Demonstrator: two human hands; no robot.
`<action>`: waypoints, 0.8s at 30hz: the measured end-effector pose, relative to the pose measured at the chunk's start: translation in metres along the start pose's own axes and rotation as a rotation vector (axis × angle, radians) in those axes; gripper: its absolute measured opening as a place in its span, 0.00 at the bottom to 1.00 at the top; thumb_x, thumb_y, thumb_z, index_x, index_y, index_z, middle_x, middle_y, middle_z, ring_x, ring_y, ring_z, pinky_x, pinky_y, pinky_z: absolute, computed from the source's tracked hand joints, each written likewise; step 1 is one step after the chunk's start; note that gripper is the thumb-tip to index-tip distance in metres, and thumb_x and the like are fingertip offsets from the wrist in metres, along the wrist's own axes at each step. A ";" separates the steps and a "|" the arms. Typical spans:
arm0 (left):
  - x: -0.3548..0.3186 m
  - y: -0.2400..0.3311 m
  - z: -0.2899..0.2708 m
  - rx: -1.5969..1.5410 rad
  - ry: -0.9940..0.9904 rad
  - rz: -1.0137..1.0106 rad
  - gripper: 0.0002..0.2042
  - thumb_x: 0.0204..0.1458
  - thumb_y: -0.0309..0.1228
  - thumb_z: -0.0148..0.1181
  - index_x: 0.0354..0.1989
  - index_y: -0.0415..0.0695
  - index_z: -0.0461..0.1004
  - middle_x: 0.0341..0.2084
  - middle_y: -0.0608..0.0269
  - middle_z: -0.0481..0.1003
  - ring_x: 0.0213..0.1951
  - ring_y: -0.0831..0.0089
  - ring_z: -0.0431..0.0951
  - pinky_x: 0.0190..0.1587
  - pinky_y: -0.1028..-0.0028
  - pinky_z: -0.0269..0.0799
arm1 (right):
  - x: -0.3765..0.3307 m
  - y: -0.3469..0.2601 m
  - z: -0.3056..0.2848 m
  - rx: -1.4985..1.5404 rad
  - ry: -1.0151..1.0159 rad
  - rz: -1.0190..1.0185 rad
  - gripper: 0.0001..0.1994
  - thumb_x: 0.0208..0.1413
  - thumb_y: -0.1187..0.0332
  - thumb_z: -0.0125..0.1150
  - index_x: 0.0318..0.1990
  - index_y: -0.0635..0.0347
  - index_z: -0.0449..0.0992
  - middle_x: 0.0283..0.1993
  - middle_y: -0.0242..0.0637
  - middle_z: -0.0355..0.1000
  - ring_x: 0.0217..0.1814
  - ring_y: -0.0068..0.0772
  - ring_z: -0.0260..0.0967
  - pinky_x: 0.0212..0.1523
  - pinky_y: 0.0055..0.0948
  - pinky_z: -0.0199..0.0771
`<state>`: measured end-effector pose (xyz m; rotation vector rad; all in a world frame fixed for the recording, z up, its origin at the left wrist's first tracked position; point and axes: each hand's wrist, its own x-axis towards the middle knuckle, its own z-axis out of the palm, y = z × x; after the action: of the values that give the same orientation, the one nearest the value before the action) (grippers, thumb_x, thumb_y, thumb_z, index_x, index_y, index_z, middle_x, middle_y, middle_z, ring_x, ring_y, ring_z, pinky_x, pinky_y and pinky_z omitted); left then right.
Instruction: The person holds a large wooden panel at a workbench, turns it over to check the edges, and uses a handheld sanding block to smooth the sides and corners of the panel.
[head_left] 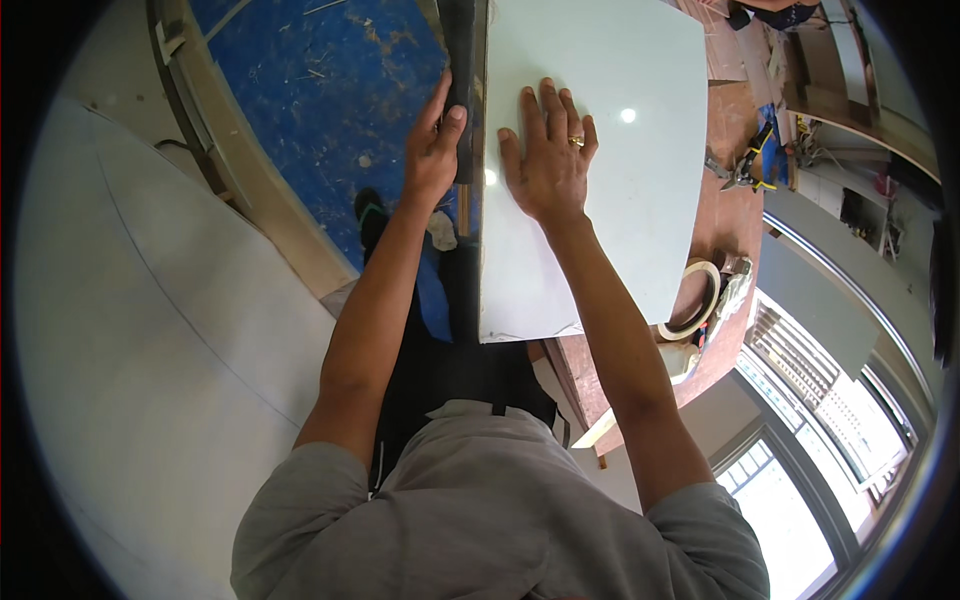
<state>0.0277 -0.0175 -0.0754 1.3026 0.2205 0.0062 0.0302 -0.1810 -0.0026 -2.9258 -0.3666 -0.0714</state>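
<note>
A large pale, glossy panel (620,200) lies flat in front of me on a workbench. My right hand (550,165) rests palm down on it, fingers spread, with a ring on one finger. Along the panel's left edge runs a long dark strip (462,60). My left hand (433,155) is closed against its outer side, the thumb at the strip's upper edge. The lower fingers of that hand are partly hidden. Where the near end of the strip stops, a brown wooden edge (463,210) shows.
On the reddish workbench (735,130) to the right lie yellow-and-black handled pliers (757,160) and a roll of tape (700,300). Blue sheeting (310,90) covers the floor at left, beside a big white board (150,330). Another person's hand (712,4) shows at top right.
</note>
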 end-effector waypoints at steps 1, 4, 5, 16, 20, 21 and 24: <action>0.003 -0.002 -0.002 -0.038 0.005 0.025 0.37 0.67 0.49 0.58 0.76 0.37 0.56 0.71 0.48 0.64 0.69 0.66 0.66 0.68 0.70 0.63 | 0.001 -0.002 -0.001 0.026 -0.017 0.013 0.33 0.66 0.49 0.55 0.72 0.58 0.64 0.78 0.50 0.53 0.82 0.55 0.46 0.76 0.66 0.39; 0.013 -0.006 -0.009 -0.173 0.027 0.039 0.38 0.66 0.47 0.61 0.77 0.36 0.55 0.69 0.55 0.66 0.64 0.71 0.68 0.67 0.74 0.62 | 0.028 -0.037 -0.018 0.076 -0.134 0.212 0.36 0.63 0.49 0.59 0.73 0.59 0.61 0.78 0.54 0.50 0.83 0.60 0.41 0.75 0.71 0.37; 0.008 -0.005 -0.012 -0.229 0.043 -0.005 0.38 0.66 0.47 0.61 0.77 0.36 0.55 0.68 0.56 0.66 0.63 0.71 0.69 0.66 0.74 0.62 | 0.035 -0.050 -0.022 0.088 -0.189 0.307 0.37 0.62 0.49 0.60 0.73 0.59 0.60 0.78 0.55 0.49 0.83 0.62 0.39 0.74 0.73 0.36; -0.081 -0.016 -0.099 0.220 0.196 -0.167 0.33 0.69 0.45 0.57 0.76 0.39 0.59 0.55 0.60 0.75 0.50 0.75 0.72 0.55 0.74 0.67 | 0.038 -0.046 0.029 -0.098 0.146 0.112 0.29 0.59 0.56 0.61 0.64 0.65 0.73 0.73 0.61 0.62 0.75 0.78 0.55 0.67 0.83 0.48; -0.097 -0.004 -0.125 0.216 0.163 -0.214 0.32 0.69 0.45 0.57 0.76 0.40 0.60 0.58 0.57 0.74 0.53 0.72 0.73 0.56 0.72 0.68 | 0.038 -0.049 0.027 -0.065 0.148 0.136 0.27 0.58 0.56 0.63 0.61 0.61 0.76 0.71 0.52 0.68 0.75 0.74 0.58 0.69 0.80 0.48; -0.100 -0.003 -0.133 0.222 0.156 -0.221 0.32 0.69 0.45 0.57 0.76 0.41 0.60 0.59 0.56 0.73 0.54 0.71 0.74 0.57 0.72 0.68 | 0.038 -0.050 0.026 -0.059 0.145 0.156 0.26 0.58 0.55 0.64 0.62 0.58 0.77 0.71 0.49 0.69 0.75 0.72 0.58 0.71 0.78 0.48; -0.104 0.012 -0.153 0.245 0.136 -0.225 0.32 0.69 0.45 0.57 0.76 0.42 0.60 0.62 0.55 0.71 0.56 0.69 0.74 0.59 0.70 0.68 | 0.037 -0.043 0.027 -0.124 0.183 0.076 0.25 0.58 0.58 0.64 0.59 0.63 0.76 0.70 0.49 0.70 0.73 0.70 0.62 0.67 0.78 0.55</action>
<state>-0.0975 0.1183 -0.0850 1.5163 0.4957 -0.1274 0.0558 -0.1264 -0.0184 -3.0193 -0.2301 -0.3601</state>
